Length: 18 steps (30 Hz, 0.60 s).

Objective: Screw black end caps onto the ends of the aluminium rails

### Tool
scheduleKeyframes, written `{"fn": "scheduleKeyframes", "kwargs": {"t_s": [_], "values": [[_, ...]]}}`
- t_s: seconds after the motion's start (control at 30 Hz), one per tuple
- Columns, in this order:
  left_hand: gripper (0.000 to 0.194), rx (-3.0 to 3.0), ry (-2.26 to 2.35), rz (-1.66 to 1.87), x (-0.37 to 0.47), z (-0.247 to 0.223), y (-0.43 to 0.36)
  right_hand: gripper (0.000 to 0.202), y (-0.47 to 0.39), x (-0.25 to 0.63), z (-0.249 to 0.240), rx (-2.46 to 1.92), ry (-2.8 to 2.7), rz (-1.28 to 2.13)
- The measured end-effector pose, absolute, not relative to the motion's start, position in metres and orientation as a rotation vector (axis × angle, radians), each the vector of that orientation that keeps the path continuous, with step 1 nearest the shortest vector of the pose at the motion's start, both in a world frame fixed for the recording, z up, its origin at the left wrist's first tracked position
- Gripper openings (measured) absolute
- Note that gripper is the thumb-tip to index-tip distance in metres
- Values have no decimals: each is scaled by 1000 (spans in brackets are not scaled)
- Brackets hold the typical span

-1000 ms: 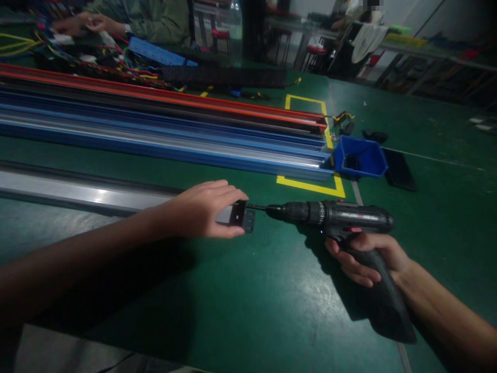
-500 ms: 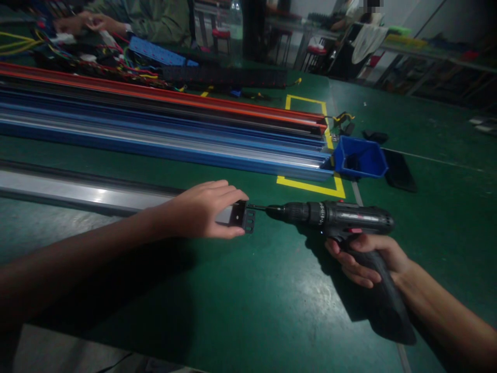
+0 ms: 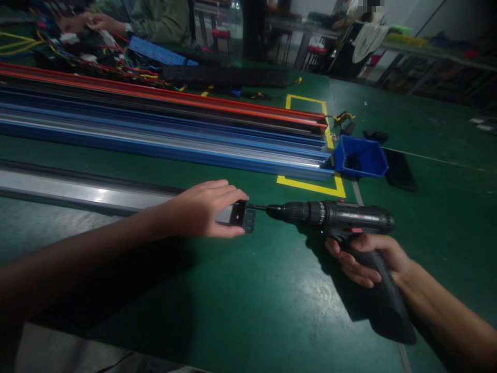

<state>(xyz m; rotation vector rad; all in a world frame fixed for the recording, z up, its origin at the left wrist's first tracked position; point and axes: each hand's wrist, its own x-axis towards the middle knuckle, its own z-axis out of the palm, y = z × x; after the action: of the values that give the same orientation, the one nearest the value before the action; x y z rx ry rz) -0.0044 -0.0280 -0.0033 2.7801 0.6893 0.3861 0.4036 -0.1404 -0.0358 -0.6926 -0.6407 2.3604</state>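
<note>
My left hand point(image 3: 209, 210) is wrapped over the end of a long silver metal profile point(image 3: 97, 190), thumb on the near side and fingers on the far side. At that end sits a black end cap point(image 3: 249, 219) with small slots. My right hand point(image 3: 361, 261) grips the handle of a black cordless drill point(image 3: 341, 217), which points left. Its thin bit point(image 3: 258, 207) reaches the upper part of the end cap; a screw there is too small to make out.
Beyond lie several blue profiles point(image 3: 194, 142) and a red profile point(image 3: 174, 93). Yellow tape point(image 3: 310, 186) marks the green table beside a blue bin point(image 3: 363, 160) and a dark flat object point(image 3: 399, 171). At the back left, a person's hands point(image 3: 101, 23) are among bundled wires point(image 3: 85, 52).
My hands, the drill and the profile look unmoved. The other person's hands at the back left have shifted slightly.
</note>
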Motion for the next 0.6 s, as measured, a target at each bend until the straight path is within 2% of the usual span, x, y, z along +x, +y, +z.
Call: {"fn": "scheduleKeyframes", "kwargs": {"t_s": [0.6], "values": [[51, 2786, 684, 388, -5, -3, -27, 31, -140, 403, -35, -681, -642, 2346]]}}
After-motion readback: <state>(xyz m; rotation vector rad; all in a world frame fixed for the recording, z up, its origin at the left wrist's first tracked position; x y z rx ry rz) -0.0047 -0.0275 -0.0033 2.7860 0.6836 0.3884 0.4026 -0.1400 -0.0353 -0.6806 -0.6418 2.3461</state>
